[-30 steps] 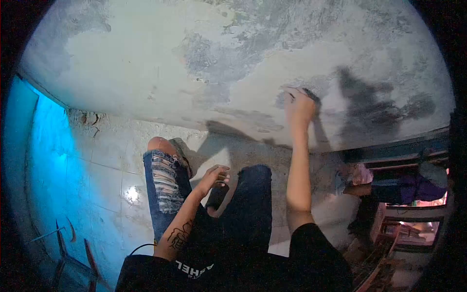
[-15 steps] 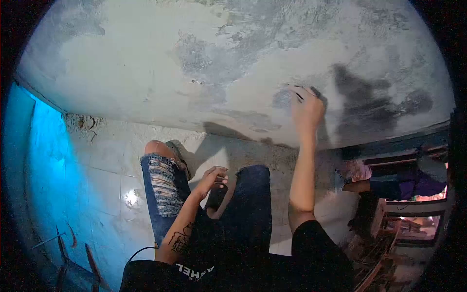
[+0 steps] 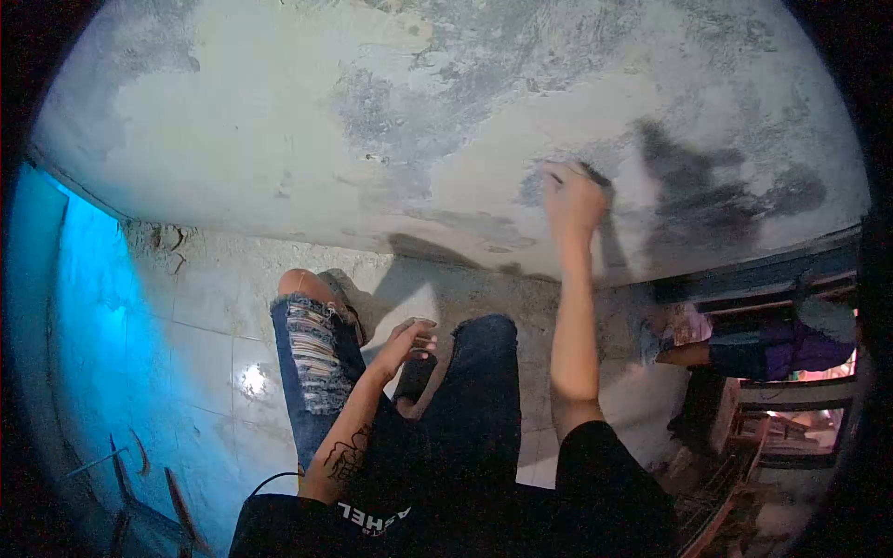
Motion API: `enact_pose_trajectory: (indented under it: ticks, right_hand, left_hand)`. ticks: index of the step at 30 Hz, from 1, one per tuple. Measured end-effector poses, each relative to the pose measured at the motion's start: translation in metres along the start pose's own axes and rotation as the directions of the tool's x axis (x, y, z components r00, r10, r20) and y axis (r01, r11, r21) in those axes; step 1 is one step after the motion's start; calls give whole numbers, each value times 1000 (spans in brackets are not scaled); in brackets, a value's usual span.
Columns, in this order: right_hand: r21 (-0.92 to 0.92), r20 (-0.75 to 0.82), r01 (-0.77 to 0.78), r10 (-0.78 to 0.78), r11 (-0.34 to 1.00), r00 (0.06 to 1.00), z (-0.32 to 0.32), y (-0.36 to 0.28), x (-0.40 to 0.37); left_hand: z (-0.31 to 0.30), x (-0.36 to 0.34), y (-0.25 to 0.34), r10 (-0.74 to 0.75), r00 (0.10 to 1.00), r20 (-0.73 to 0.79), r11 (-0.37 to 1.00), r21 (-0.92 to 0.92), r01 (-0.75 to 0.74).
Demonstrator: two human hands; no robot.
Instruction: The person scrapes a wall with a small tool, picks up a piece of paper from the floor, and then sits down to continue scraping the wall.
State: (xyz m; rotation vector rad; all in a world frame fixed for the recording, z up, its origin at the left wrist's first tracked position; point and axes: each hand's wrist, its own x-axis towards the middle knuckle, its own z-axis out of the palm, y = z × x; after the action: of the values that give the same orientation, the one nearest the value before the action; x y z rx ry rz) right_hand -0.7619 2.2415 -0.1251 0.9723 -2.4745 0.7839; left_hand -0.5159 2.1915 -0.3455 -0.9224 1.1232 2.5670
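- Grey, patchy plaster is covering the wall, which is filling the upper half of the view and meeting the tiled floor along its lower edge.
- The right hand is reaching up and pressing against the wall towards its lower right part, just left of a darker patch in the plaster.
- The fingers of that hand are closing over a small dark piece, holding it flat against the plaster; only its upper edge is showing above the knuckles, and its kind cannot be told.
- The left hand is hanging low between the knees, half open with the fingers loosely curled, holding nothing.
- It is hovering just beside the left leg in ripped blue jeans; whether it is touching the cloth cannot be told.
- The right leg in darker jeans is bending just beside it, under the raised right forearm.
- Blue light is falling on a surface along the floor's left edge, and thin bent rods are lying near the floor's lower left corner.
- Another person in a purple top is crouching at the right edge, well apart from both hands, with one arm stretching towards the wall's foot.
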Motion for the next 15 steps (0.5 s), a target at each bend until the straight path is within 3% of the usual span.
enact_pose_trajectory:
  ticks: [2,3,10,14,15]
  right_hand:
    - [-231,88,119,-102,966,991,20,8,0]
    - [-185,72,174,-163,967,984,18,11,1]
    - [-55,-65,90,-93,994,993,-10,1,1]
    - [-242,125,193,-166,951,978,18,9,3]
    - [-273,159,145,-104,951,982,15,10,4]
  left_hand:
    - [0,1,-3,16,999,41,1000,-3,-16]
    - [-1,2,-3,16,999,42,1000,-1,-16]
    - [-2,3,-5,29,1000,12,999,-22,-29]
    - [0,0,-4,22,999,41,999,-32,-21]
    - [1,0,-7,17,999,44,999,-33,-16]
